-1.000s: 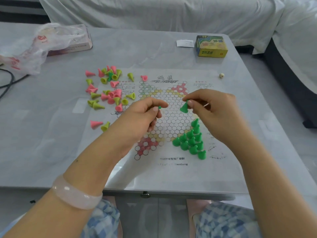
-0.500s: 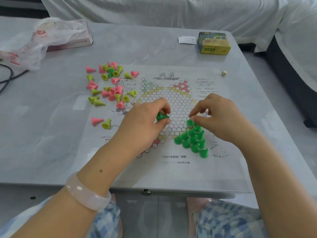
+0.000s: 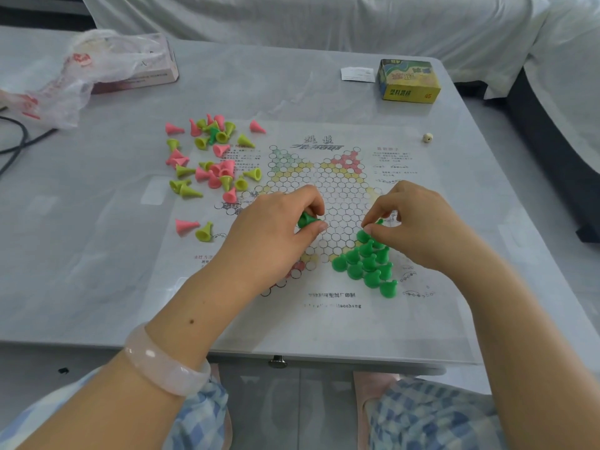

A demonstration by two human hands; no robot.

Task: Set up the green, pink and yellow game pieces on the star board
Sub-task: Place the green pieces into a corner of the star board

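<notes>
Evidently the green corner is being filled: the right hand [image 3: 418, 228] pinches a green piece [image 3: 363, 236] at the green cluster's [image 3: 368, 266] twelve o'clock. The left hand [image 3: 279, 228] grips a spare green piece [image 3: 306, 219] (next to hand over, likely)

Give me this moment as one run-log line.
left hand: holds green piece | right hand: setting piece on green cluster | pink/yellow pile: unplaced
</notes>
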